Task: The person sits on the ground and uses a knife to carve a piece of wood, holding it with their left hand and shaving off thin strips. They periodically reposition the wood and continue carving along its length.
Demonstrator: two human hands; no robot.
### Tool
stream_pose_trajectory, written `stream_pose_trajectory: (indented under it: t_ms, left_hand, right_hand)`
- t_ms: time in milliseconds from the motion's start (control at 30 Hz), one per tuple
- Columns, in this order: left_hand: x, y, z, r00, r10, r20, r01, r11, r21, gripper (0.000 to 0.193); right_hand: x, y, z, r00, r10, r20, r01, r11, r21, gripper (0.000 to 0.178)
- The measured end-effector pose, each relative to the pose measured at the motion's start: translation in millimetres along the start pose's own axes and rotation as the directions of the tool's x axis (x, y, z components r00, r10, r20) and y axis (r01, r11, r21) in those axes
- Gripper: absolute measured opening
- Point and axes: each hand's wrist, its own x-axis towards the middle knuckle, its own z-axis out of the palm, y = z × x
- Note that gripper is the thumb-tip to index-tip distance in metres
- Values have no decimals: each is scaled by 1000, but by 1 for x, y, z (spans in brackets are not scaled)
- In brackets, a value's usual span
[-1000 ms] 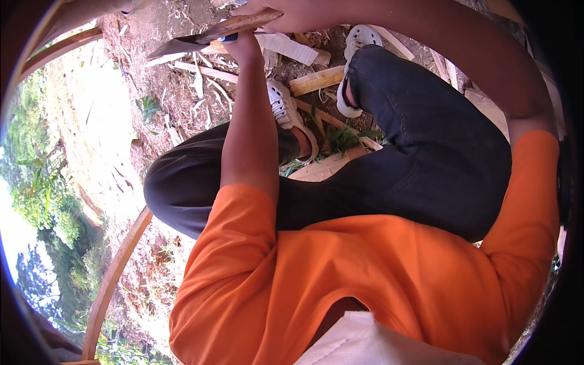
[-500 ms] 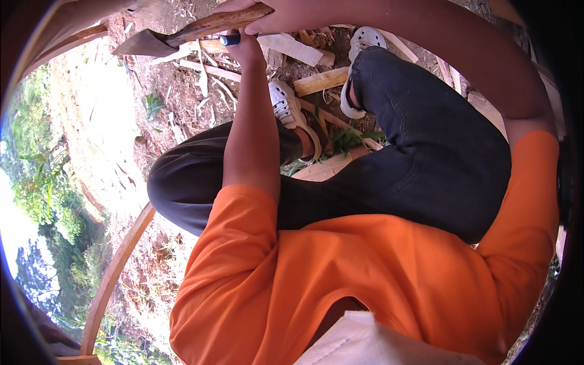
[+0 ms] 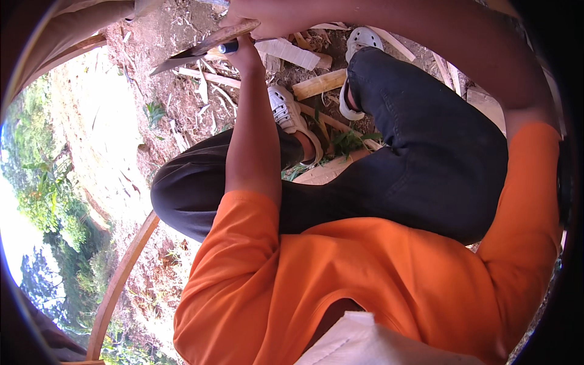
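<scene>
At the top, my right hand [image 3: 258, 17] is closed round the narrow end of a brown wooden paddle-shaped piece [image 3: 222, 38]. The piece slants down to the left, and its flat, dark wide end is seen nearly edge-on. Just below, my left hand [image 3: 247, 58] is closed round a dark blue handle [image 3: 229, 47], whose rounded end pokes out on the left side of the fist. What the handle belongs to is hidden by the hands. The right fingers are partly cut off by the upper edge, where a pale, bluish strip shows beside them.
Wood offcuts [image 3: 292, 53], a split block [image 3: 319, 83] and shavings litter the brown ground round my white clogs [image 3: 289, 109]. A curved wooden bar [image 3: 121, 274] stands at the lower left. Someone's sleeve or trouser leg [image 3: 85, 30] shows at the upper left, with greenery beyond.
The paddle-shaped piece has tipped, so its wide end looks narrower and has shifted right and down. My right hand has moved slightly left. My left hand has stayed nearly in place.
</scene>
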Motion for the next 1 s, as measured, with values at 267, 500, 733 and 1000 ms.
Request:
stream_pose_trajectory:
  t_ms: [267,500,733,1000]
  left_hand:
    - [-5,11,4,997,-70,-39,71,997,18,23]
    - [-6,1,-6,999,-42,-29,44,997,57,37]
    - [-8,1,0,1000,21,-13,-21,1000,-3,38]
    - [-2,-6,-23,978,-136,-159,131,991,-42,20]
  right_hand:
    - [-7,7,1,998,55,-27,-50,985,163,25]
    - [-9,2,7,1000,25,-13,-22,981,195,23]
    - [-12,-13,-4,994,29,-107,-4,973,230,23]
    - [-18,25,5,992,105,-72,-89,977,193,30]
